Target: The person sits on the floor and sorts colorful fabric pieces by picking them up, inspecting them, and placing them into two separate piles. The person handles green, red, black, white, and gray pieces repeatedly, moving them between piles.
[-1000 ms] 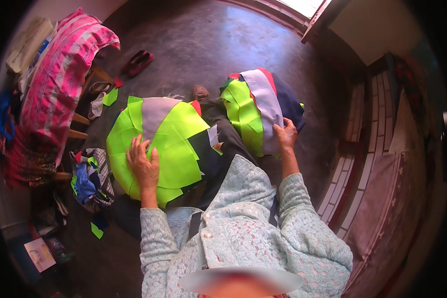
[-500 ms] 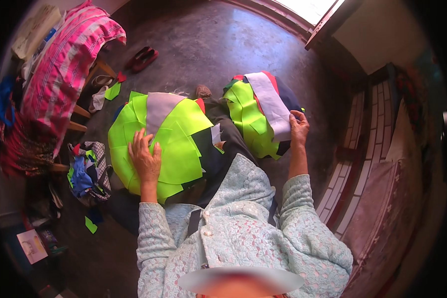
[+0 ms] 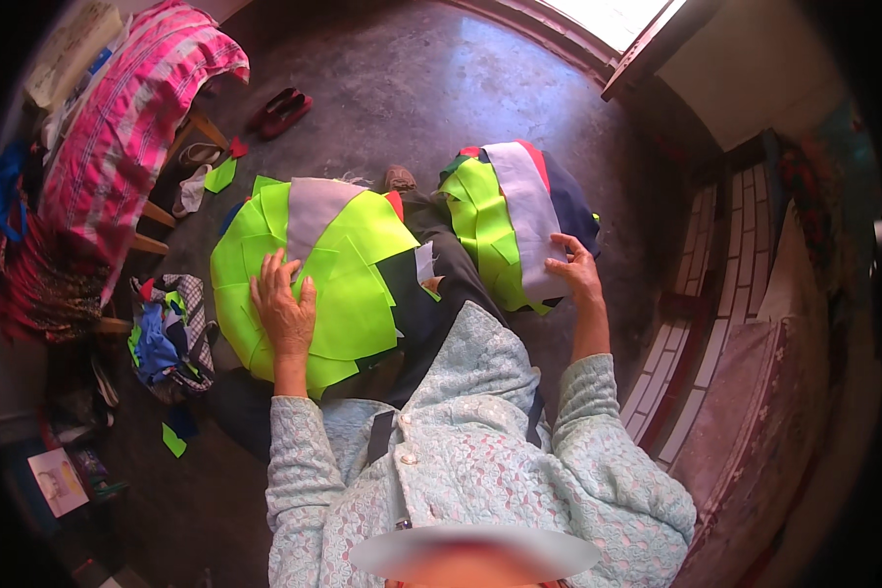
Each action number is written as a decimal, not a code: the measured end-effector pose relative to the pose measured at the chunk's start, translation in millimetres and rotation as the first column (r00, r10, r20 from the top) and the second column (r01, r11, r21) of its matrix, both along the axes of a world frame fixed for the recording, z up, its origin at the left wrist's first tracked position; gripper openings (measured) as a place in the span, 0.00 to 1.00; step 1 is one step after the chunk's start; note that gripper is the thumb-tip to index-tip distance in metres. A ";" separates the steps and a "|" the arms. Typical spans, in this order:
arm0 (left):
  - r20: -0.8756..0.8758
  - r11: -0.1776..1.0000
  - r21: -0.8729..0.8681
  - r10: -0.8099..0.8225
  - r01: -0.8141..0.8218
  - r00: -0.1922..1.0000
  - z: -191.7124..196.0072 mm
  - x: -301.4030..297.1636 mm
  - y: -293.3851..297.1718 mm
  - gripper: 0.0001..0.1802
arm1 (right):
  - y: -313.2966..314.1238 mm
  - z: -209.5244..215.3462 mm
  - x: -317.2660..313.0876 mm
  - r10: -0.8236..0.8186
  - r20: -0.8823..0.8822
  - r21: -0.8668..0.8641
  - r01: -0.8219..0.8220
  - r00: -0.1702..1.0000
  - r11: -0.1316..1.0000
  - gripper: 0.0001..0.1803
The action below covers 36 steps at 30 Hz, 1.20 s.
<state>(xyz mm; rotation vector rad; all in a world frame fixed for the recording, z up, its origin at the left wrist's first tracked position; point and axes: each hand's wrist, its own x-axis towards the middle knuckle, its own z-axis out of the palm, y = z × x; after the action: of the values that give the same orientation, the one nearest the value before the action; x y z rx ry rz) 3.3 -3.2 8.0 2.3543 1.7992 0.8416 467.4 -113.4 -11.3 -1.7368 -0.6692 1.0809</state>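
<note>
My left hand (image 3: 286, 312) lies with spread fingers on a rounded bundle of overlapping neon yellow-green cloth pieces (image 3: 348, 294) at my left leg. A grey cloth piece (image 3: 316, 208) rests on that bundle, just beyond my fingertips. Over my right leg is a second bundle, with neon cloth pieces (image 3: 480, 211) on its left side and dark blue cloth (image 3: 570, 211) on its right. A long pale grey cloth strip (image 3: 529, 220) runs down its middle. My right hand (image 3: 580, 276) is at the strip's right edge near its lower end, thumb and fingers apart.
A pink checked cloth (image 3: 118, 137) covers wooden furniture at the left. Below it on the floor sits a bag of mixed scraps (image 3: 167, 338). Dark red shoes (image 3: 282, 113) stand farther off. A light scrap (image 3: 425, 263) lies between the bundles. White bricks (image 3: 696, 323) line the right.
My right hand has let go of the strip's edge and moved slightly left and down. The strip now lies flatter, its lower end nearer me. My left hand stays on its bundle.
</note>
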 end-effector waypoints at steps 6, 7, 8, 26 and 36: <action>0.007 1.000 -0.006 -0.002 0.002 1.000 -1.4 0.0 -0.5 0.17 | -6.5 34.3 4.4 0.069 -0.406 0.247 0.036 0.911 0.968 0.27; 0.008 1.000 -0.002 -0.003 0.003 1.000 -1.6 -0.4 0.3 0.17 | -4.7 34.9 6.7 0.092 -0.432 0.316 0.055 0.897 0.947 0.25; 0.009 1.000 0.002 -0.003 0.003 1.000 -1.8 -0.5 0.9 0.17 | -4.9 35.2 6.5 0.104 -0.513 0.417 0.141 0.852 0.898 0.25; -0.076 0.990 0.140 -0.007 0.018 0.997 50.2 14.6 -12.9 0.25 | 9.9 61.2 -148.7 0.352 -0.550 0.536 -0.003 0.757 0.844 0.35; 0.821 0.281 -0.282 0.566 0.918 0.079 64.9 113.9 -67.3 0.38 | -2.6 67.6 -187.6 0.414 -0.621 0.594 0.056 0.666 0.802 0.39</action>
<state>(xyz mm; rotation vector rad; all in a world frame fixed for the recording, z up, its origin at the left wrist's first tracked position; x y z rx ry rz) 117.3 -70.4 72.9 0.5620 0.5457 0.5970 279.8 -115.9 56.3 -0.6032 -0.5680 1.4133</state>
